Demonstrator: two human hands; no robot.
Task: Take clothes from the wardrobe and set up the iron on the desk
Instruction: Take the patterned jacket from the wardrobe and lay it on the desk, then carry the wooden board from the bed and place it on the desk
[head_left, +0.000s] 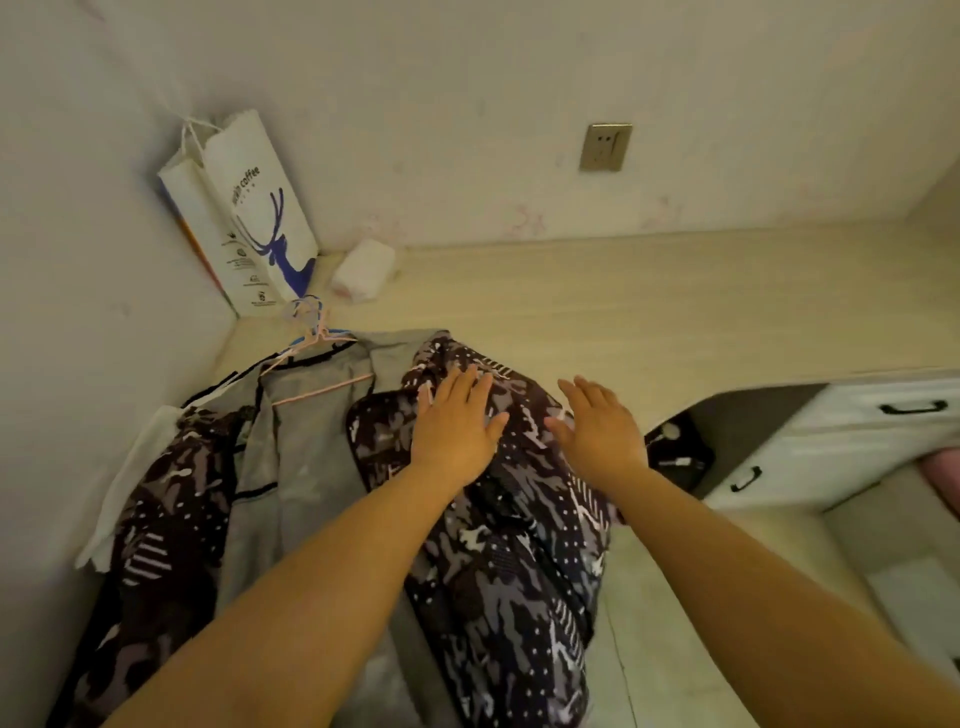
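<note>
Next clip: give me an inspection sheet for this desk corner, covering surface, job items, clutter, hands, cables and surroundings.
Surface: pale wood-grain desk, set into a wall corner.
Job's things: dark camouflage-print garment lies over a grey garment on the desk; thin pink and blue wire hangers at the collars. No iron seen.
Clutter: white paper coffee bag with a blue deer stands in the corner; white rolled cloth beside it.
Hands: left hand flat on the camouflage garment, fingers straight; right hand open at its edge.
Cables: nothing seen.
Surroundings: metal wall socket; white drawers with black handles at right.
</note>
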